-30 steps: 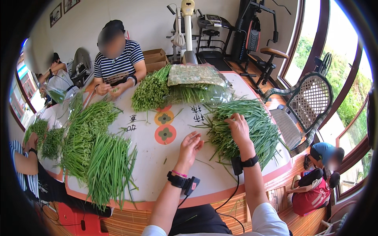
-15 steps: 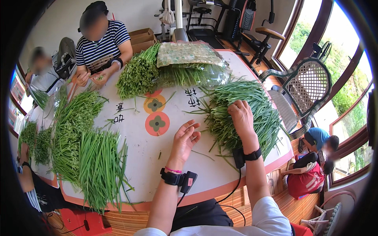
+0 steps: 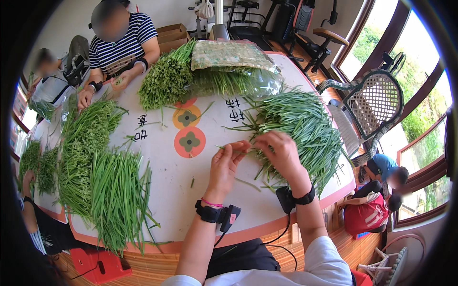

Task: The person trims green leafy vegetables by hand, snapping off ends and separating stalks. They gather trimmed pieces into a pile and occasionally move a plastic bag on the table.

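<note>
A person's bare left hand (image 3: 225, 164) and right hand (image 3: 281, 151) come close together near the centre of the frame, above a white worktop (image 3: 174, 209) edged in orange-pink. The left hand's fingers curl toward the thumb, a thin green stalk tip (image 3: 219, 147) showing beside it; how firm its hold is cannot be told. The right hand, blurred, is half closed with fingers bent; whether it grips anything cannot be made out. A broad heap of long, slender green stalks (image 3: 305, 126) lies right of centre, beside the right hand. At lower left rests a pile of straight green stalks (image 3: 117, 195). At upper left, a person in a dark-and-white striped shirt (image 3: 138, 35) sits across the worktop.
</note>
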### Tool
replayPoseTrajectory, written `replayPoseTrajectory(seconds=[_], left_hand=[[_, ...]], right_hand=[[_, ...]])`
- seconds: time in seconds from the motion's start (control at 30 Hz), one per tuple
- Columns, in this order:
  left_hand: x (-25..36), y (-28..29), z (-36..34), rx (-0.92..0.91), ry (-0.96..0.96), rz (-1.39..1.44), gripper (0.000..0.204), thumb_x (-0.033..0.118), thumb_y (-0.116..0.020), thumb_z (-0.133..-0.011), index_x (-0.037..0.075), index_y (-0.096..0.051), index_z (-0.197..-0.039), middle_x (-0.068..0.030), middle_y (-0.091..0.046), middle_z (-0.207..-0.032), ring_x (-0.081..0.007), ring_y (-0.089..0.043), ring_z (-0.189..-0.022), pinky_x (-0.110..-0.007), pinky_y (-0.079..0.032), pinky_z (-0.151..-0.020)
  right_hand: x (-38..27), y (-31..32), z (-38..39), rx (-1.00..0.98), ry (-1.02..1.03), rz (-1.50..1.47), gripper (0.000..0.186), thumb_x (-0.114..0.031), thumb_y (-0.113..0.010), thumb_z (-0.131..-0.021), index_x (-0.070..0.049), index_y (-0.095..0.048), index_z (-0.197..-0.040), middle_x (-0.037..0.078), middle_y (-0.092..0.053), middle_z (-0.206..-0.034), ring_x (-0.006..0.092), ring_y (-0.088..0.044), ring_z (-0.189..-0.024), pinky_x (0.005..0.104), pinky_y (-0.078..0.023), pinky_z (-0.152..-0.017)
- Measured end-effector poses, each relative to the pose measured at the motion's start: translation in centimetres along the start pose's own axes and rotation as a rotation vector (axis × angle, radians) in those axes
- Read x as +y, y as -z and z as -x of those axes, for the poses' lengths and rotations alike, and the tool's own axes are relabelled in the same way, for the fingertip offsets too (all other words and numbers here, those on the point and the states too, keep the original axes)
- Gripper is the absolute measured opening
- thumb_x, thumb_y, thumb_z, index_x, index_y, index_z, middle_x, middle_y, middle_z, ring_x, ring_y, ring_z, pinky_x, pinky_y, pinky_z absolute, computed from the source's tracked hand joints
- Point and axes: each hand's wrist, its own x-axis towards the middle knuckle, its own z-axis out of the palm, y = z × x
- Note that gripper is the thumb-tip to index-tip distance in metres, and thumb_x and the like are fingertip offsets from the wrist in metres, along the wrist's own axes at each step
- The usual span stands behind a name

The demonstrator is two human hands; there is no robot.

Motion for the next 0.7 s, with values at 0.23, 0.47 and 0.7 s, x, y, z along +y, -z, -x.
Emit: replayPoseTrajectory(seconds=[0.23,0.47,0.7], left_hand=[[-0.1,0.7,-0.1,0.078,0.067,0.228,0.027,0.026,-0.049,-0.099,0.002,-0.057,-0.108,0.0016,-0.049,-0.075,-0.0093,-0.046,-0.067,-0.025,-0.042,-0.066],[0.2,0.1,0.1,0.107,0.128,0.161,0.029,0.026,-0.049,-0.098,0.0,-0.058,-0.109,0.0056,-0.039,-0.068,-0.0038,-0.032,-0.057,-0.019,-0.027,-0.052],[0.8,-0.4,0.4,0.135,0.155,0.031,0.03,0.026,-0.059,-0.093,0.0,-0.063,-0.108,0.0094,-0.033,-0.062,-0.0013,-0.026,-0.052,-0.018,-0.02,-0.046]], right_hand=[[4.8,0.2,0.9,0.037,-0.064,0.413,0.014,-0.005,-0.066,-0.076,-0.007,-0.066,-0.091,0.006,-0.063,-0.092,0.0267,-0.056,-0.092,0.0374,-0.044,-0.081],[4.2,0.5,0.6,0.075,-0.09,0.451,0.009,-0.009,-0.066,-0.076,-0.008,-0.064,-0.084,0.004,-0.06,-0.088,0.0248,-0.054,-0.092,0.0367,-0.043,-0.083],[3.7,0.5,0.3,0.161,-0.067,0.461,0.008,-0.007,-0.065,-0.079,-0.008,-0.062,-0.086,0.005,-0.061,-0.089,0.025,-0.057,-0.09,0.0377,-0.043,-0.083]])
